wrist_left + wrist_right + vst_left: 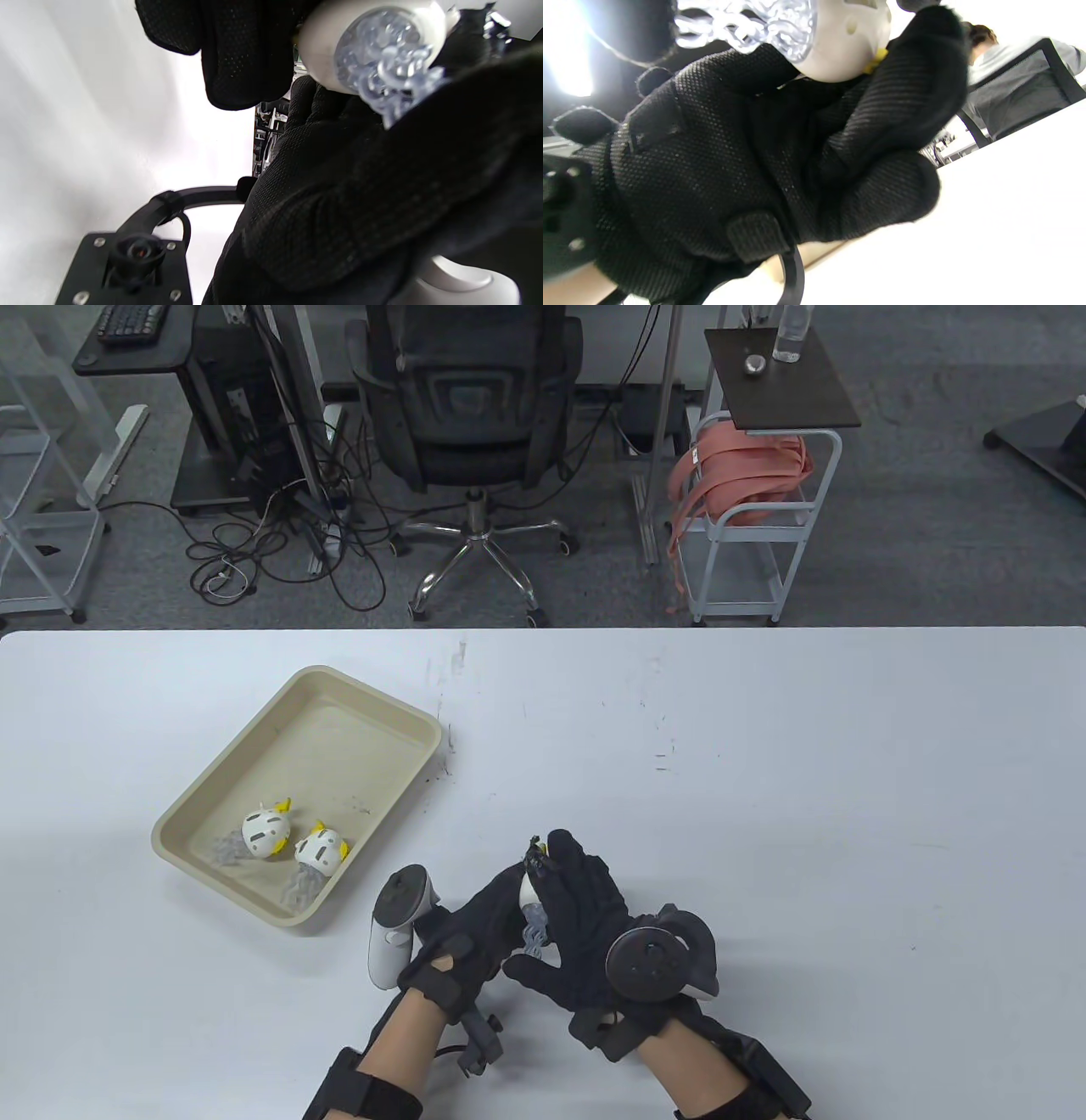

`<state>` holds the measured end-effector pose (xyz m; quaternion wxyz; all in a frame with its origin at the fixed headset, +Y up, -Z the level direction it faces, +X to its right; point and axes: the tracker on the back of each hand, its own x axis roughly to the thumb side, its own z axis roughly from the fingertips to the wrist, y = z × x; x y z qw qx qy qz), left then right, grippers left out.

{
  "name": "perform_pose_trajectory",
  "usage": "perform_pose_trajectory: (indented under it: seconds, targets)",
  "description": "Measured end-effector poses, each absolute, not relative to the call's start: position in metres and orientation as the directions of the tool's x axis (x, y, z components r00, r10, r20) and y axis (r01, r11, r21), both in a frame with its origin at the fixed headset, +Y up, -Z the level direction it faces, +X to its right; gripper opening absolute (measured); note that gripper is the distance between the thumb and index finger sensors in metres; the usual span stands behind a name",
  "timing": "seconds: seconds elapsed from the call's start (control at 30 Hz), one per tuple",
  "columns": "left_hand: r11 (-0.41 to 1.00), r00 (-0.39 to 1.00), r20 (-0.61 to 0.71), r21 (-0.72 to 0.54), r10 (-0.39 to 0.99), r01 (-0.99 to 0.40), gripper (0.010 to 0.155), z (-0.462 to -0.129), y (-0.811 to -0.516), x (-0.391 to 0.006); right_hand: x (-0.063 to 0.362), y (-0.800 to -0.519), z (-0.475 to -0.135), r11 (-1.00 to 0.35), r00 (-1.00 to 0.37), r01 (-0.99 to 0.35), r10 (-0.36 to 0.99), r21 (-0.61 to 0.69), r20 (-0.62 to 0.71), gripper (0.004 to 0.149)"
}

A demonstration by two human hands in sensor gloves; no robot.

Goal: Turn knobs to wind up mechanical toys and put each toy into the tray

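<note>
A white wind-up toy (528, 891) with clear tentacles is held above the table between both gloved hands. My left hand (501, 899) grips its body from the left. My right hand (556, 865) wraps its fingers over the toy's top and right side, and the knob is hidden under them. In the left wrist view the toy (373, 42) shows its clear tentacles. In the right wrist view the toy (840, 38) shows a yellow bit beside a finger. Two more such toys (265, 829) (321, 851) lie in the beige tray (339, 746).
The tray sits at the table's left, angled, close to my left hand. Beyond the table's far edge stand an office chair (471, 407) and a white cart (755, 517) with pink straps.
</note>
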<state>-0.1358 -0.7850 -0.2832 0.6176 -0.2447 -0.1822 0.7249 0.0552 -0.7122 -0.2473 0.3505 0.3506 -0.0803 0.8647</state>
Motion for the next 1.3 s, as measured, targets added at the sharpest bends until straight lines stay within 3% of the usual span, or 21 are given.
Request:
perform_pose_trajectory:
  seconds: [0.2, 0.7, 0.87, 0.97, 1.3]
  targets:
    - [-0.124, -0.079, -0.108, -0.526, 0.991, -0.841, 0.074, -0.284, -0.785, -0.141, 0.063, -0.714, -0.251, -0.709, -0.494, -0.696, 0.583, 0.108, 0.645, 0.099]
    - [-0.042, -0.004, -0.083, -0.457, 0.997, -0.888, 0.079, -0.286, -0.78, -0.148, 0.073, -0.713, -0.252, -0.696, -0.591, -0.715, 0.555, -0.062, 0.586, 0.075]
    - [0.011, 0.04, -0.061, -0.415, 0.997, -0.91, 0.089, -0.286, -0.778, -0.152, 0.076, -0.716, -0.255, -0.666, -0.565, -0.745, 0.6, -0.037, 0.566, 0.07]
    - [-0.005, 0.027, -0.069, -0.424, 0.997, -0.906, 0.081, -0.286, -0.777, -0.152, 0.076, -0.716, -0.256, -0.659, -0.56, -0.751, 0.61, -0.033, 0.561, 0.068]
    - [0.095, 0.102, 0.007, -0.407, 0.995, -0.908, 0.079, -0.285, -0.772, -0.151, 0.081, -0.721, -0.261, -0.645, -0.557, -0.764, 0.649, -0.014, 0.518, 0.067]
